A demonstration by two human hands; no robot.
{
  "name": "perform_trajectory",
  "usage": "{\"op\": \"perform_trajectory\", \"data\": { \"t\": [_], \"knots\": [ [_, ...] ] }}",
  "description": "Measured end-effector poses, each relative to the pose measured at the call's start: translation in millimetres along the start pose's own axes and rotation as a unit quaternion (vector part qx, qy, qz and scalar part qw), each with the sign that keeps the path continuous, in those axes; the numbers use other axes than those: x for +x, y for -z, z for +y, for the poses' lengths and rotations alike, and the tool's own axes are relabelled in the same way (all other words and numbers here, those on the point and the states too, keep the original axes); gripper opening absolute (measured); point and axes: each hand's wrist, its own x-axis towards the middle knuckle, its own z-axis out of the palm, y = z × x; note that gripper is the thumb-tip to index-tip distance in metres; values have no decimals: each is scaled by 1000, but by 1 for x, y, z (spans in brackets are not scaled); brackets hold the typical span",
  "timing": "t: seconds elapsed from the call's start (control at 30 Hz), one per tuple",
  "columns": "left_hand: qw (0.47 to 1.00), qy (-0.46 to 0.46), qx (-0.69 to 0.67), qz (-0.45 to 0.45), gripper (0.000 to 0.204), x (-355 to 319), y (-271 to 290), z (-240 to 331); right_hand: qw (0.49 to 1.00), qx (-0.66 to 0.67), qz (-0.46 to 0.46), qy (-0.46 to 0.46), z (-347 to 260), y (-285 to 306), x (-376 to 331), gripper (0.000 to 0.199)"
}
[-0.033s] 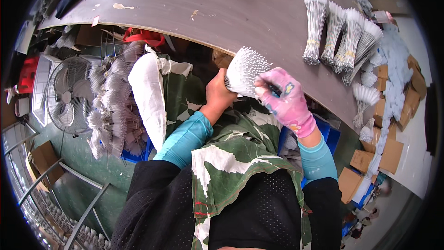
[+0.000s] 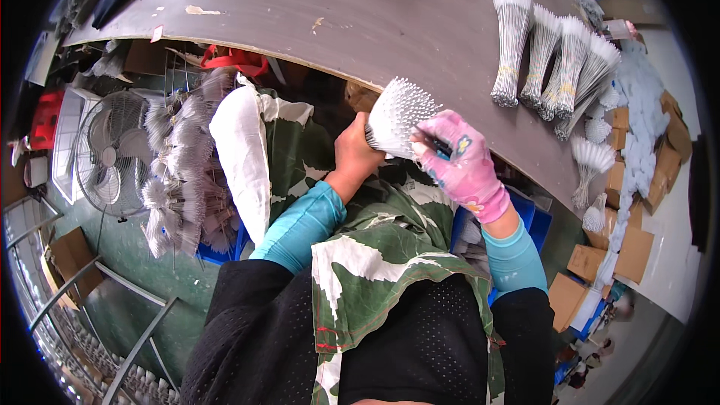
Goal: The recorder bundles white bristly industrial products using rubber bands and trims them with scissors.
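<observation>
**White-tipped bundle held between both hands**

Your bare left hand [image 2: 354, 151] clamps a fanned bundle of thin white-tipped rods [image 2: 397, 114]; your pink-gloved right hand [image 2: 461, 161] pinches its edge. Right of them, brown cardboard boxes [image 2: 634, 244] lie stacked.

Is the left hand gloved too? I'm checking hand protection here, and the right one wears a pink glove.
No: the left hand is bare as it grips the white-tipped bundle, while only the right hand wears a pink glove.
</observation>
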Motion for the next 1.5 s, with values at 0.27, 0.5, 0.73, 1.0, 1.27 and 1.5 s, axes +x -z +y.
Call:
{"op": "perform_trajectory", "data": {
  "t": [0.27,0.5,0.73,1.0,1.27,1.5],
  "knots": [
    [999,-14,30,7,43,-8,8,8,980,-197,-13,13,-17,-5,4,28],
    [997,15,36,-64,53,-11,19,25,979,-185,57,58,-9,-9,2,23],
    [997,27,36,-62,53,6,26,37,978,-183,81,61,-14,2,17,20],
    [978,-9,-138,-159,74,-1,24,26,991,-106,66,40,-13,20,19,13],
    [988,7,-25,-151,72,-1,34,76,996,-73,-39,-32,-19,67,22,19],
    [993,-3,65,-102,76,17,26,110,989,-2,-60,-136,3,104,59,26]
  ]
}}
